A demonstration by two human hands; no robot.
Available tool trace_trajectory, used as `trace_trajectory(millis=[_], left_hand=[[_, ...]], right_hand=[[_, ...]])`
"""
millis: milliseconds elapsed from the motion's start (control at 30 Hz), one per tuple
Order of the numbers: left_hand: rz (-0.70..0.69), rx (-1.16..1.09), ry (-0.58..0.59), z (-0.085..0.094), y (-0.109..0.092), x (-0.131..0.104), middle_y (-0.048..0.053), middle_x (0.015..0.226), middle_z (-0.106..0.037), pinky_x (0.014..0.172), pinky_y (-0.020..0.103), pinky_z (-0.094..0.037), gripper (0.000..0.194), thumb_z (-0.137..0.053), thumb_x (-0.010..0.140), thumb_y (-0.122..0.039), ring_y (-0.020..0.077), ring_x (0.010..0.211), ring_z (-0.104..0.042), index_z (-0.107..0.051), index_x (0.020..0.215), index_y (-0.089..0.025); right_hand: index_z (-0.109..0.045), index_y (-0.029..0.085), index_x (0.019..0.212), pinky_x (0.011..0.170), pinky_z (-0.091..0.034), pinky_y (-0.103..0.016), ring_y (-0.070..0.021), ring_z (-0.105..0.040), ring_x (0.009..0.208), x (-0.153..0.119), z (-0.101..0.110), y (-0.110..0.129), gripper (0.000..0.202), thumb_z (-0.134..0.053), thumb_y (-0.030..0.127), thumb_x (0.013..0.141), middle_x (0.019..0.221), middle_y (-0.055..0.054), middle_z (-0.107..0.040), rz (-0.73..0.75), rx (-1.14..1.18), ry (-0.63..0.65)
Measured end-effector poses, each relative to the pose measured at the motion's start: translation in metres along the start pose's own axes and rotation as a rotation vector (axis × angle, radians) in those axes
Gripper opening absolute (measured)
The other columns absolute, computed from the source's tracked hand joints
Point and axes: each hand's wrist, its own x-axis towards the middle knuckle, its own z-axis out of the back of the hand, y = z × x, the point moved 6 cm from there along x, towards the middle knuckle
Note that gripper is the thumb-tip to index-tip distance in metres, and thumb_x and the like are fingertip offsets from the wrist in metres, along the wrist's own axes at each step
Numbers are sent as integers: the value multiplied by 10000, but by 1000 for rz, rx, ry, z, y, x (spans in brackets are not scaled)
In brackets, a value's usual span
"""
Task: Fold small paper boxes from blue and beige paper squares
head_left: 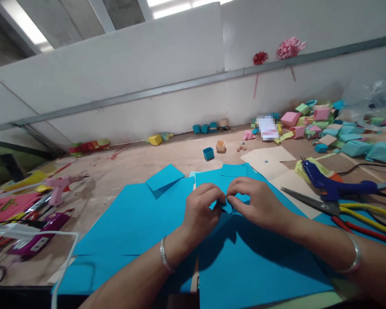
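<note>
I have a small blue paper piece (226,207) up between both hands, above the blue sheets (263,274) that cover the near middle of the table (180,154). The left hand (202,208) has its fingers curled narrow around the piece's left side, and the right hand (260,201) brings thumb and forefinger together at its upper edge (my view of the folds is poor, since the fingers hide most of them). Both wrists wear a silvery bangle, and the hands throw a dark shadow over the sheet beneath. Just beyond the left hand, a smaller blue rectangle (165,178) lies partly raised on the sheets. Farther out I see an open blue box (208,153) beside an open peach box (221,146), with tiny tan bits to their right. On the right, scissors (328,208) with yellow handles lie open near a blue glue gun (341,189), and behind them spreads a pile of coloured paper boxes (357,148) next to a clear plastic bag (373,101). Over on the left are a pink glue gun (56,189) and a purple device (40,238). A red flower (260,58) and a pink flower (290,48) show at the wall rail.
</note>
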Motion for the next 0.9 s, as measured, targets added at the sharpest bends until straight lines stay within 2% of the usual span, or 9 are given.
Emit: trace_trajectory(millis=[100, 267, 500, 700, 900], left_hand=[[-66, 56, -41, -1, -3, -3, 12, 733, -646, 634, 264, -461, 182, -563, 694, -9, 155, 705, -598, -574, 693, -191], [-143, 174, -55, -3, -9, -4, 16, 744, -664, 639, 252, -470, 185, -562, 747, -8, 145, 712, -602, -561, 684, -182], [-219, 220, -69, -1, -17, -3, 26, 753, -656, 609, 234, -465, 198, -543, 767, 19, 132, 686, -588, -563, 700, -167], [-227, 216, -58, -3, -19, -2, 24, 761, -651, 607, 231, -463, 204, -536, 774, 26, 130, 691, -583, -558, 708, -166], [-133, 109, -16, -4, -13, -2, 39, 837, -644, 677, 264, -485, 196, -550, 744, 23, 151, 777, -596, -582, 753, -170]], right_hand=[[-678, 175, 791, 738, -441, -296, -168, -601, 819, -1, -5, -2, 166, -544, 183, 888, 833, -47, -662, 4, -90, 81], [-674, 146, 799, 723, -401, -298, -178, -580, 827, -5, -13, -2, 252, -464, 169, 937, 875, -84, -661, 158, -287, 118], [-628, 147, 700, 655, -280, -322, -161, -459, 688, -10, -16, 10, 301, -455, 148, 947, 745, -61, -615, 348, -587, 0], [-587, 163, 637, 622, -228, -324, -158, -390, 633, -11, -14, 15, 313, -461, 110, 919, 666, -39, -562, 372, -638, -98], [-591, 161, 647, 621, -220, -325, -157, -401, 636, -12, -11, 16, 302, -457, 91, 908, 655, -36, -553, 361, -663, -155]])
